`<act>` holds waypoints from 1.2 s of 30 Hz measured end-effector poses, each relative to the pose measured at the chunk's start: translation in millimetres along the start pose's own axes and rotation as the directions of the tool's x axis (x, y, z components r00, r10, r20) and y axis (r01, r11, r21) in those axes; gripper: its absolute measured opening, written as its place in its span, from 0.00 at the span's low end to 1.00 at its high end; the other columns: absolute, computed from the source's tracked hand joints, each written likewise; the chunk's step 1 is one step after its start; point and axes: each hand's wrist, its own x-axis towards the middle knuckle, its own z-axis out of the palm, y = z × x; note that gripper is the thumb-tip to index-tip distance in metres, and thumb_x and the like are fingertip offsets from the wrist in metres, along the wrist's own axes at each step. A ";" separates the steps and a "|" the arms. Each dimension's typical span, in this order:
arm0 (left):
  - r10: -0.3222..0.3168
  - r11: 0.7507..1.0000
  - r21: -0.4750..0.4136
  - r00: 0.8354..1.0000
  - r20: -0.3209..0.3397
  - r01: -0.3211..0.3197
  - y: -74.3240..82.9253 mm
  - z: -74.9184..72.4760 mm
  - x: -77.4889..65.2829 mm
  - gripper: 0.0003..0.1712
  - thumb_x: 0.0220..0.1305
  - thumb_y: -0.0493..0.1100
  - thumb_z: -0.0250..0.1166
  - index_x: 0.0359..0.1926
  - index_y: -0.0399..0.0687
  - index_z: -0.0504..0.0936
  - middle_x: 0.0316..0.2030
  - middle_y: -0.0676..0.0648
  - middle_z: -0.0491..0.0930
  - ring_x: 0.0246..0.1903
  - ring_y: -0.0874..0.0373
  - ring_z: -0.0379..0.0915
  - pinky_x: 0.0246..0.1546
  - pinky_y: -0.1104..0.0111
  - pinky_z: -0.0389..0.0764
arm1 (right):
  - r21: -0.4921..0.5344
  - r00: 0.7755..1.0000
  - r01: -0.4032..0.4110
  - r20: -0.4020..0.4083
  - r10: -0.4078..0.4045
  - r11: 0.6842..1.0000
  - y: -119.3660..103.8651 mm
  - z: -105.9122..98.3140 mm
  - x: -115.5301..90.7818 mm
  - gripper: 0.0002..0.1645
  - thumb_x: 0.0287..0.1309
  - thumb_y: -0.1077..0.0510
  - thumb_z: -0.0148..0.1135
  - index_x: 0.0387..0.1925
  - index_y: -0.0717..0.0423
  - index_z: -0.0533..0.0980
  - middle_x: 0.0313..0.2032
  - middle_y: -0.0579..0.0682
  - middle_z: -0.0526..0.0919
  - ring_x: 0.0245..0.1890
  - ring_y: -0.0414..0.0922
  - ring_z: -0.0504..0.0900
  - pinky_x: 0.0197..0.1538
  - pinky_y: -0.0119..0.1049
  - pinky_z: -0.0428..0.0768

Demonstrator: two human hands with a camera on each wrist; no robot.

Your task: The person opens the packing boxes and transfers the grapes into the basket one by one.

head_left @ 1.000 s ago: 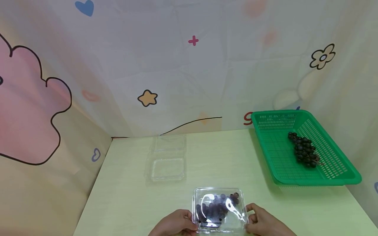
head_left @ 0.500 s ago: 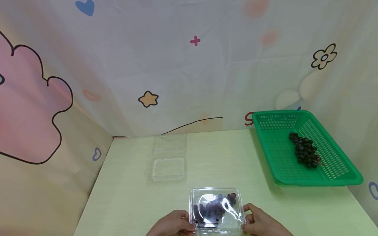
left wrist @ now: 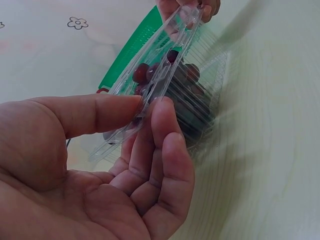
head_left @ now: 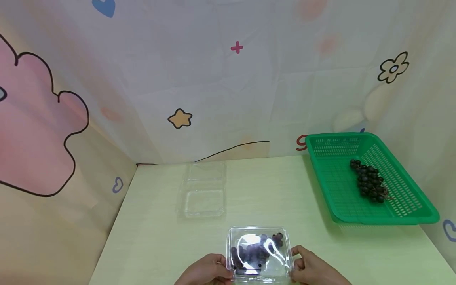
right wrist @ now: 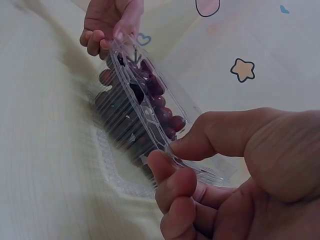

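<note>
Clear box [head_left: 276,265] with dark grapes [head_left: 253,255] inside is low in the head view, just in front of the person. Behind it and to the left, 1 more clear box [head_left: 204,203] lies spread wide on the pale table [head_left: 153,237], with 1 half reaching back to the cloth wall [head_left: 231,99]. Off to the right is a big green basket [head_left: 324,186] with holes in its sides. In it is 1 dark bunch [head_left: 369,182], nearer the right side. The right hand [head_left: 315,269] is on the box's basket side. White shine on the lid hides some of the grapes.

The lid of the grape box faces up. Its long way goes side to side, from 1 hand to the other. The grapes inside slant, from near left to far right.

The left hand [head_left: 206,270] pinches the box's rim by the near left corner, thumb on top and fingers under. The right hand pinches the rim by the near right corner the same way. I cannot tell if the box's bottom touches the table.
</note>
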 end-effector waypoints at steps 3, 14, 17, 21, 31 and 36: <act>-0.002 1.000 0.000 1.000 -0.004 0.002 1.2 -0.1 -1.5 0.05 0.66 0.32 0.65 0.36 0.40 0.76 0.30 0.46 0.84 0.29 0.60 0.80 0.33 0.74 0.82 | 0.003 1.000 0.013 -0.012 -0.013 1.000 -0.2 1.8 -0.1 0.30 0.59 0.66 0.65 0.58 0.70 0.63 0.28 0.51 0.77 0.25 0.42 0.72 0.29 0.31 0.70; 0.011 1.000 -0.012 1.000 -0.016 -0.011 1.7 1.0 -3.3 0.05 0.64 0.31 0.64 0.35 0.41 0.76 0.29 0.47 0.83 0.29 0.61 0.80 0.33 0.73 0.83 | 0.000 0.999 0.001 -0.046 -0.001 1.000 -5.8 6.0 -4.2 0.33 0.63 0.65 0.66 0.62 0.74 0.62 0.29 0.51 0.78 0.25 0.42 0.72 0.29 0.30 0.70; 0.013 1.000 -0.017 1.000 -0.020 -0.013 0.6 1.2 -2.5 0.05 0.64 0.31 0.64 0.34 0.41 0.76 0.29 0.47 0.83 0.28 0.61 0.80 0.32 0.74 0.82 | -0.024 0.998 0.034 -0.053 -0.035 0.999 -5.7 5.6 -5.2 0.34 0.62 0.65 0.67 0.62 0.75 0.61 0.29 0.51 0.78 0.25 0.42 0.72 0.29 0.30 0.71; 0.012 1.000 -0.021 1.000 -0.026 -0.012 -0.4 1.5 -1.8 0.05 0.65 0.30 0.64 0.34 0.40 0.76 0.29 0.47 0.83 0.28 0.61 0.79 0.31 0.74 0.82 | -0.056 0.993 0.082 -0.079 -0.087 0.995 -6.6 6.3 -8.1 0.34 0.62 0.66 0.67 0.61 0.77 0.60 0.29 0.51 0.77 0.25 0.44 0.72 0.29 0.31 0.73; 0.011 1.000 0.000 0.999 -0.048 -0.011 -0.1 3.5 -3.2 0.05 0.65 0.30 0.64 0.34 0.40 0.76 0.28 0.47 0.83 0.27 0.61 0.79 0.31 0.74 0.82 | -0.235 0.982 0.009 -0.180 -0.053 0.972 -19.1 12.3 -13.0 0.32 0.63 0.61 0.70 0.60 0.75 0.67 0.31 0.50 0.80 0.29 0.46 0.77 0.38 0.40 0.82; 0.006 1.000 0.015 0.998 -0.059 -0.005 0.7 4.6 -3.7 0.05 0.65 0.30 0.63 0.34 0.40 0.76 0.29 0.47 0.83 0.28 0.61 0.80 0.31 0.73 0.82 | -0.360 0.978 0.059 -0.165 -0.126 0.931 -25.0 10.4 -18.9 0.24 0.66 0.59 0.69 0.54 0.73 0.73 0.33 0.47 0.82 0.32 0.46 0.79 0.40 0.44 0.84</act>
